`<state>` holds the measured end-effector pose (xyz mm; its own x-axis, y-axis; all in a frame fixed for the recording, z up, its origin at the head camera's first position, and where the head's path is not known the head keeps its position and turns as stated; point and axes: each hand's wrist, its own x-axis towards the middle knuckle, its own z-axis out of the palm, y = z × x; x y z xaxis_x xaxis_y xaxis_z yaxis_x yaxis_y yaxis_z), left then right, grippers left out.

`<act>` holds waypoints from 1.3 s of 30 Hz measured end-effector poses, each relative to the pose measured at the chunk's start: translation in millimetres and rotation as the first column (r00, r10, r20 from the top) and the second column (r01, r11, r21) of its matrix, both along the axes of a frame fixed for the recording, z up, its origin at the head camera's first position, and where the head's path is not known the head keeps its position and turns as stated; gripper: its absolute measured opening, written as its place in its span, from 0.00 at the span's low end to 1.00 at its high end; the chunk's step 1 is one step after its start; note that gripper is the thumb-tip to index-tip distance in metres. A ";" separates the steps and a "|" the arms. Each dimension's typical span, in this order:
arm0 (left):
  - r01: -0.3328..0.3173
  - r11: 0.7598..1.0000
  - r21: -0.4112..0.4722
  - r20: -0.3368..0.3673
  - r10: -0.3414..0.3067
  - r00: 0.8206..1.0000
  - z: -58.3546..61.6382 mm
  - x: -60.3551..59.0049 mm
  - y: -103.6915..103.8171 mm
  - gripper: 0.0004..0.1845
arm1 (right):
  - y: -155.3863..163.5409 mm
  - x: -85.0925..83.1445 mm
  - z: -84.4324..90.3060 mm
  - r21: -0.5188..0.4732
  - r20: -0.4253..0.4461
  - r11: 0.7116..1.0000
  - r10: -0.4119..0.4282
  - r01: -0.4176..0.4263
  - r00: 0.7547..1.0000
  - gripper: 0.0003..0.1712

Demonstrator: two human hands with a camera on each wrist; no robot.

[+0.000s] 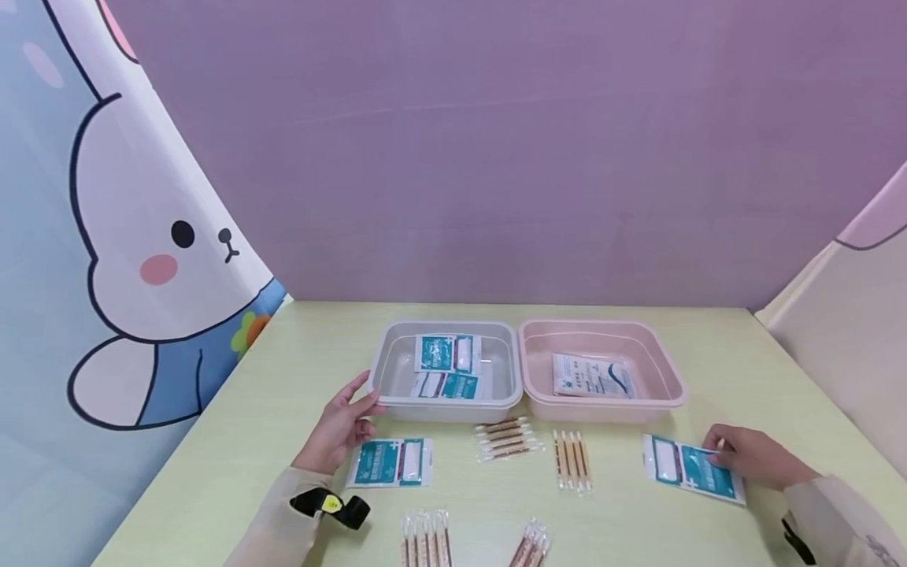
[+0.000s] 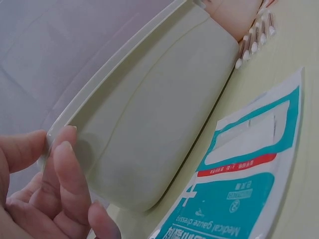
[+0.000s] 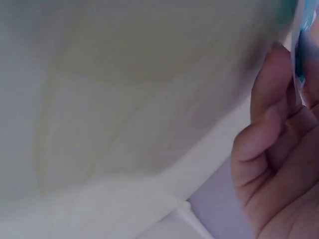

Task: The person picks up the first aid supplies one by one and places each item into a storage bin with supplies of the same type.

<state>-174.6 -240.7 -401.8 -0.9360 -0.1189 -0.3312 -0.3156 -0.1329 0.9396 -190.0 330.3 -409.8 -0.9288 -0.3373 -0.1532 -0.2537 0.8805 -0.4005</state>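
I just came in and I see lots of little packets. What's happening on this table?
A person sits at a green table with two tubs. The left hand holds the corner of the grey tub, which has two teal gauze packets inside. The right hand rests on another teal gauze packet lying on the table. The pink tub holds one white packet. One more gauze packet and bundles of cotton swabs lie in front of the tubs.

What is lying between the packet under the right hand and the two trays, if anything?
Nothing visible blocks it. The right hand grips the teal packet on the table, just in front of the pink tray. The swab packs lie to its left, toward the grey tray that the left hand holds.
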 end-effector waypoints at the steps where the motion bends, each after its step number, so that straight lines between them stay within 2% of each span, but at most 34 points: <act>1: 0.000 1.000 -0.001 0.000 0.000 1.000 0.5 0.1 0.4 0.31 | -2.1 3.7 1.1 -0.022 0.006 1.000 -0.005 0.005 1.000 0.06; 8: -0.009 1.000 -0.011 0.012 0.009 1.000 4.3 1.2 1.5 0.31 | -12.5 18.7 12.6 -0.208 0.025 0.977 -0.036 0.040 0.999 0.03; 14: -0.003 1.000 -0.024 0.011 0.004 1.000 7.5 2.3 3.2 0.33 | -19.1 24.8 22.4 -0.380 0.027 0.925 0.020 -0.008 0.999 0.02; 17: -0.005 0.999 -0.033 0.016 0.005 1.000 8.4 2.0 4.1 0.32 | -24.9 26.6 27.9 -0.423 0.051 0.906 0.025 -0.001 0.998 0.03; 22: -0.005 0.999 -0.037 0.022 0.006 1.000 9.2 1.5 5.0 0.32 | -35.8 28.2 35.2 -0.448 0.083 0.893 0.001 0.036 0.997 0.06; 32: -0.004 0.999 -0.032 0.021 0.005 1.000 13.4 3.6 2.6 0.31 | -55.8 27.8 39.5 -0.519 -0.080 0.855 -0.023 -0.022 0.997 0.03; 39: -0.002 1.000 -0.031 0.019 0.002 1.000 14.3 5.7 3.6 0.32 | -69.7 27.6 41.6 -0.514 -0.182 0.853 -0.010 -0.086 0.983 0.03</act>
<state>-168.9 -237.1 -387.6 -0.9294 -0.1312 -0.3450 -0.3331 -0.1047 0.9371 -162.3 260.6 -368.3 -0.9087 -0.3582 0.2144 -0.3900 0.5453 -0.7420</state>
